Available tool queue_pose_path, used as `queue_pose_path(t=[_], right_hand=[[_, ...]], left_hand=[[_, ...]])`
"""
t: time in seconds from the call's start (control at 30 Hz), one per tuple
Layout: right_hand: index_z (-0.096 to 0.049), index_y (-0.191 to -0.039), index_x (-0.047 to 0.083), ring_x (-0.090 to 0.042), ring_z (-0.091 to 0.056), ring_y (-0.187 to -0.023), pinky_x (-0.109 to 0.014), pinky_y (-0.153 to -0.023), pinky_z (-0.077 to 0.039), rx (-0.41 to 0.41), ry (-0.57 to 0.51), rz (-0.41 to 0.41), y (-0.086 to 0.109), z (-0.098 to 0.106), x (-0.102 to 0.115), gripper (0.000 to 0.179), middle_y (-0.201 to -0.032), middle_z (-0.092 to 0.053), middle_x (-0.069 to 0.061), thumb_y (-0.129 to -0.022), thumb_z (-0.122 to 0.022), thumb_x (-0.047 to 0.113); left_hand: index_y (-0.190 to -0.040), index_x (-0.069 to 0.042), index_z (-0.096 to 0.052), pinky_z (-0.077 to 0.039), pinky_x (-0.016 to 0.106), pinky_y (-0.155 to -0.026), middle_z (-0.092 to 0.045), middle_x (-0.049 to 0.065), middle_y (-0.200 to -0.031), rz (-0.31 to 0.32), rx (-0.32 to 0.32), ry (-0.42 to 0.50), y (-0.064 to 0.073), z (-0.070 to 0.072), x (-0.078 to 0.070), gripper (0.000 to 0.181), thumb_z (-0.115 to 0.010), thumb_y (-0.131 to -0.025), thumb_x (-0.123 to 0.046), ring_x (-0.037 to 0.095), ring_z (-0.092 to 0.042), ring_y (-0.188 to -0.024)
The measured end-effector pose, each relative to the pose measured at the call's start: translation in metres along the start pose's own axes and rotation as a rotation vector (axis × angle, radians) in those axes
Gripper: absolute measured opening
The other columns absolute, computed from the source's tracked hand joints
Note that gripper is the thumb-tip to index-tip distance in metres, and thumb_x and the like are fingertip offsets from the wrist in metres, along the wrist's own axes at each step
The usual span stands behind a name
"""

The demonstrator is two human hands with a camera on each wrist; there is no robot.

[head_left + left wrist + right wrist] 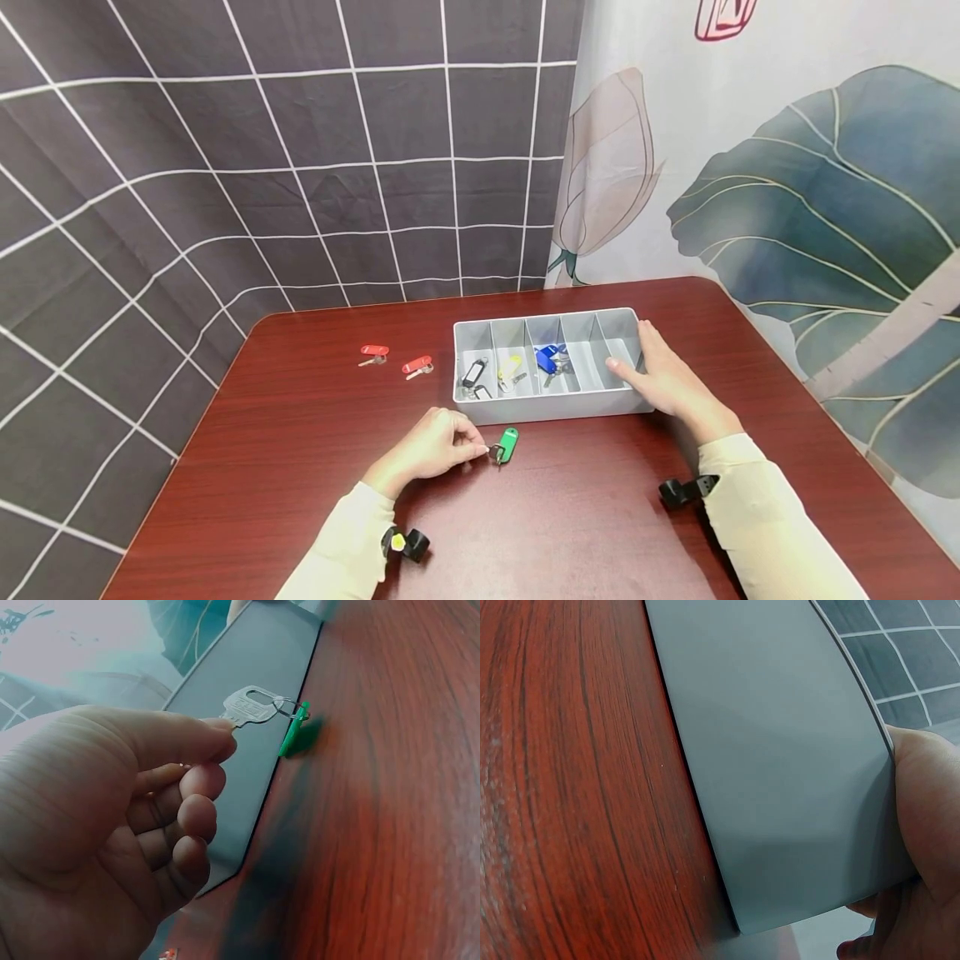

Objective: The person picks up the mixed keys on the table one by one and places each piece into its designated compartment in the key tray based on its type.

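My left hand (435,443) pinches a silver key (255,706) between thumb and fingertips, in front of a grey compartment box (555,406). A green key tag (508,445) hangs from the key by a ring, low over the table. At the box's right end, my right hand (671,379) holds the wall, its thumb over the rim and the fingers along the outer side. Inside the box, black-framed key tags (474,372) lie in the leftmost compartment, a yellow key tag (510,368) in the second, and blue key tags (547,358) with keys in the middle one.
Two red-tagged keys lie left of the box: one red tag (375,350) farther back, another red tag (417,364) closer to it. The dark red wooden table (300,450) ends at a grey checked curtain (390,200) and a floral curtain (630,208).
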State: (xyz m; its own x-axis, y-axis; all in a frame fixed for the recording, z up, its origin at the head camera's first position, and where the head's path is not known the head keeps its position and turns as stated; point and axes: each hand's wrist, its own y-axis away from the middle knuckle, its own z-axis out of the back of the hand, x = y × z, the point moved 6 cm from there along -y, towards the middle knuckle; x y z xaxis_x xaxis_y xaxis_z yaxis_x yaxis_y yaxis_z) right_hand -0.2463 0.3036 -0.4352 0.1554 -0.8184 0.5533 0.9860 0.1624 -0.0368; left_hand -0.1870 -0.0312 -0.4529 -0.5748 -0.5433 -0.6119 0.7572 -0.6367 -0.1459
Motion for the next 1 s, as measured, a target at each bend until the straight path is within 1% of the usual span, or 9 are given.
queue_pose_path(t=[0.07, 0.13, 0.27, 0.47, 0.57, 0.67, 0.83, 1.0], right_hand=[[0.006, -0.152, 0.001, -0.042, -0.006, -0.143, -0.060, -0.111, -0.012, -0.003, -0.002, 0.004, 0.000, 0.000, 0.000, 0.103, -0.157, -0.001, -0.026, -0.090, -0.052, 0.061], [0.006, -0.152, 0.001, -0.042, -0.007, -0.143, -0.060, -0.110, -0.013, -0.005, -0.006, 0.007, 0.000, 0.001, 0.000, 0.104, -0.157, -0.002, -0.026, -0.090, -0.052, 0.060], [0.006, -0.152, 0.002, -0.042, -0.008, -0.143, -0.060, -0.110, -0.013, 0.001, -0.010, 0.004, 0.001, 0.000, 0.000, 0.104, -0.157, -0.002, -0.025, -0.089, -0.052, 0.061], [0.008, -0.152, 0.004, -0.041, -0.006, -0.144, -0.061, -0.110, -0.013, 0.014, -0.014, -0.009, 0.000, -0.001, 0.000, 0.105, -0.158, 0.001, -0.024, -0.089, -0.051, 0.063], [0.008, -0.152, 0.004, -0.041, -0.006, -0.144, -0.061, -0.110, -0.013, 0.012, -0.018, -0.007, -0.001, -0.001, 0.000, 0.105, -0.158, 0.000, -0.024, -0.089, -0.051, 0.063], [0.007, -0.152, 0.003, -0.041, -0.006, -0.144, -0.060, -0.110, -0.012, 0.008, -0.016, -0.004, -0.002, -0.001, 0.000, 0.105, -0.158, 0.000, -0.024, -0.089, -0.051, 0.063], [0.007, -0.152, 0.002, -0.041, -0.005, -0.144, -0.059, -0.111, -0.012, 0.006, -0.009, -0.001, -0.002, -0.001, -0.001, 0.104, -0.157, 0.000, -0.025, -0.089, -0.050, 0.063], [0.006, -0.152, 0.002, -0.041, -0.007, -0.144, -0.059, -0.111, -0.012, -0.001, -0.008, 0.003, -0.001, -0.001, -0.003, 0.104, -0.157, -0.002, -0.025, -0.089, -0.051, 0.062]], left_hand=[[-0.075, -0.017, -0.075, -0.042, 0.017, -0.057, -0.063, -0.014, -0.058, -0.006, -0.012, 0.014, 0.000, 0.001, -0.001, 0.011, -0.073, -0.085, -0.020, -0.007, -0.056, -0.057], [-0.075, -0.018, -0.075, -0.041, 0.018, -0.056, -0.062, -0.017, -0.060, -0.008, -0.029, 0.020, 0.000, 0.003, -0.002, 0.009, -0.073, -0.084, -0.020, -0.005, -0.055, -0.060], [-0.077, -0.020, -0.075, -0.041, 0.018, -0.054, -0.060, -0.022, -0.063, 0.001, -0.060, 0.049, 0.000, 0.007, -0.004, 0.006, -0.074, -0.083, -0.019, -0.002, -0.052, -0.060], [-0.078, -0.021, -0.075, -0.044, 0.021, -0.054, -0.061, -0.018, -0.067, 0.038, -0.107, 0.119, 0.001, 0.014, -0.005, 0.006, -0.075, -0.082, -0.017, 0.002, -0.051, -0.060], [-0.078, -0.020, -0.075, -0.045, 0.022, -0.055, -0.062, -0.016, -0.069, 0.062, -0.130, 0.134, 0.001, 0.019, -0.005, 0.005, -0.076, -0.081, -0.016, 0.003, -0.052, -0.062], [-0.078, -0.020, -0.075, -0.045, 0.023, -0.055, -0.061, -0.015, -0.069, 0.071, -0.153, 0.134, 0.001, 0.024, -0.006, 0.005, -0.076, -0.081, -0.016, 0.004, -0.052, -0.062], [-0.078, -0.017, -0.075, -0.045, 0.022, -0.056, -0.061, -0.014, -0.069, 0.054, -0.177, 0.128, -0.003, 0.031, -0.011, 0.004, -0.075, -0.082, -0.017, 0.004, -0.052, -0.063], [-0.078, -0.015, -0.075, -0.045, 0.022, -0.057, -0.061, -0.013, -0.069, 0.023, -0.193, 0.150, -0.008, 0.036, -0.018, 0.005, -0.075, -0.082, -0.017, 0.004, -0.053, -0.064]])
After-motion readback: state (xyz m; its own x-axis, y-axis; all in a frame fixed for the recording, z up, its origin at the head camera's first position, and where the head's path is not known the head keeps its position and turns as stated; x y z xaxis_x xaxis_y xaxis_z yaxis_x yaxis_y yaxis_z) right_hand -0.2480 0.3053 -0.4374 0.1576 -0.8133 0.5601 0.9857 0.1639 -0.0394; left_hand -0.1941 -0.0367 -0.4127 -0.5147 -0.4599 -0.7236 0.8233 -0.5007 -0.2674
